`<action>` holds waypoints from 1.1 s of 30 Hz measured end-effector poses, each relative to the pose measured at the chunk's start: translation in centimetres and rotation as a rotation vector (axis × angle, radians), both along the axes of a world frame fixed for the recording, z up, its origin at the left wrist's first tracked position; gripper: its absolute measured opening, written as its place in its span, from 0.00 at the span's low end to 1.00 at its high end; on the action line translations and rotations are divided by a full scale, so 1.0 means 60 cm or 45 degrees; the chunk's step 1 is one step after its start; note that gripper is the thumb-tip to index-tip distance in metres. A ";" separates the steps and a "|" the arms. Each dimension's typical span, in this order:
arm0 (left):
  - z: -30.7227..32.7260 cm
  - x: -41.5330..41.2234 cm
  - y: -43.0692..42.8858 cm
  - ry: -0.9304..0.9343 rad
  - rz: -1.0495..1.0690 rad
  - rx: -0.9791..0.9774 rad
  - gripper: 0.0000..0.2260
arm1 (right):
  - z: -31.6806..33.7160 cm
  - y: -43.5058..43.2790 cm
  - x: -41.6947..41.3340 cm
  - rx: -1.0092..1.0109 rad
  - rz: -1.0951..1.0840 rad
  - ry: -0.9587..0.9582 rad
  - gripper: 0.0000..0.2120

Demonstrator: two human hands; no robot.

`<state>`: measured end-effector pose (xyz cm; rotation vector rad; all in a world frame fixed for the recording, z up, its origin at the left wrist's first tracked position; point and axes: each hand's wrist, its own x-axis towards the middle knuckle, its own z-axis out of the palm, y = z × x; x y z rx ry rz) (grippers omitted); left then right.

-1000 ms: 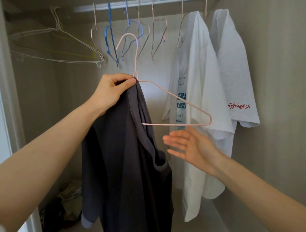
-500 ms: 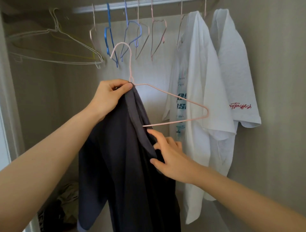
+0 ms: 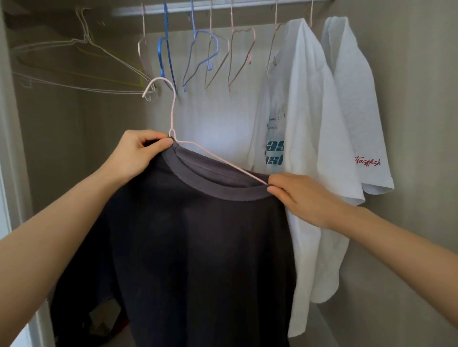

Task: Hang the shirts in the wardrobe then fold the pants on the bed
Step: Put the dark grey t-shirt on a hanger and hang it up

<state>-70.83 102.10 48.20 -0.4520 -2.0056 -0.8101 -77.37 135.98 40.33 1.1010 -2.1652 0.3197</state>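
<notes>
Pinching dark grey T-shirt [image 3: 198, 247] collar against pink wire hanger [image 3: 172, 116] neck with left hand [image 3: 133, 156] | nipping collar and hanger arm with right hand [image 3: 304, 198], fingers curled | held before wardrobe [image 3: 409, 74], below rail [image 3: 252, 3], collar up, body hanging straight down, hook curling left | inside, on rail: empty wire hangers [image 3: 164, 54], two white T-shirts [image 3: 309, 123]

Wardrobe rail [image 3: 178, 9], wire hangers [image 3: 164, 49], two white shirts [image 3: 309, 123]

My left hand [image 3: 133, 158] pinches the dark shirt [image 3: 198, 247] at the neck of the pink hanger [image 3: 171, 116]; my right hand [image 3: 302, 198] grips its collar (two white shirts [image 3: 307, 148] hang behind).
</notes>
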 end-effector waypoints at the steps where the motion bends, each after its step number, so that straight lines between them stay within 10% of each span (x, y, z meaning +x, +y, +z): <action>1: -0.001 0.000 0.002 0.001 0.017 -0.027 0.14 | 0.006 -0.001 0.002 -0.024 0.004 0.009 0.12; 19: -0.030 -0.005 0.001 -0.194 -0.005 -0.167 0.13 | 0.095 -0.014 0.019 -0.871 0.067 -0.105 0.12; 33: 0.035 0.005 0.011 0.105 0.229 -0.247 0.12 | 0.175 -0.009 0.056 -0.378 -0.092 -0.199 0.11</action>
